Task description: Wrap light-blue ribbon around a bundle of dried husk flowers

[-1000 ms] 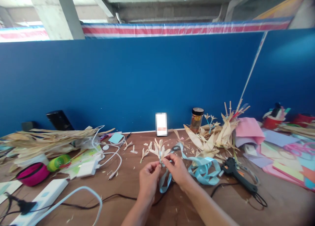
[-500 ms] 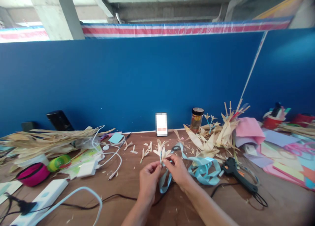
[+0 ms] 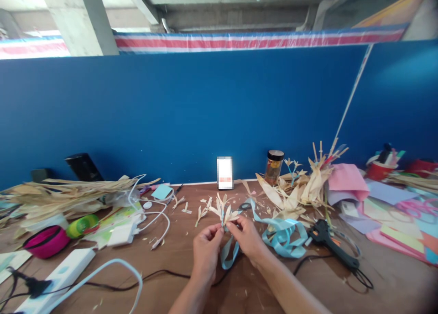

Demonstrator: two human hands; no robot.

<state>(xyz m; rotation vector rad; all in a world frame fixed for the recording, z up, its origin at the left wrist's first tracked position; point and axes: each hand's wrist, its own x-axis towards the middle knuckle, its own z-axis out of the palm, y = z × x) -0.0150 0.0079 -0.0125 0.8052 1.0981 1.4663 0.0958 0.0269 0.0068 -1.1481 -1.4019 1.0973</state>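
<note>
Between my hands stands a small flower of pale dried husk [image 3: 221, 209], its petals spread upward and a light blue strip at its middle. My left hand [image 3: 208, 245] pinches its base from the left, with thumb and finger closed. From the right, my right hand [image 3: 247, 238] is closed on the lower petals and base. A loop of light blue ribbon [image 3: 230, 259] hangs below the fingers, and a larger coil of blue ribbon [image 3: 285, 241] lies to the right. Just left of the flower are small husk sprigs [image 3: 201, 213]. The fingertips partly hide the flower's base.
A black glue gun [image 3: 333, 245] lies at the right, its cord crossing the table [image 3: 164, 295]. Dried husks [image 3: 311, 188] and a jar [image 3: 274, 167] stand behind. A power strip [image 3: 65, 277], white cables and a pink band [image 3: 46, 242] are at the left.
The flower has tilted and turned slightly to the left between my fingers. Both hands keep their pinch and have barely moved.
</note>
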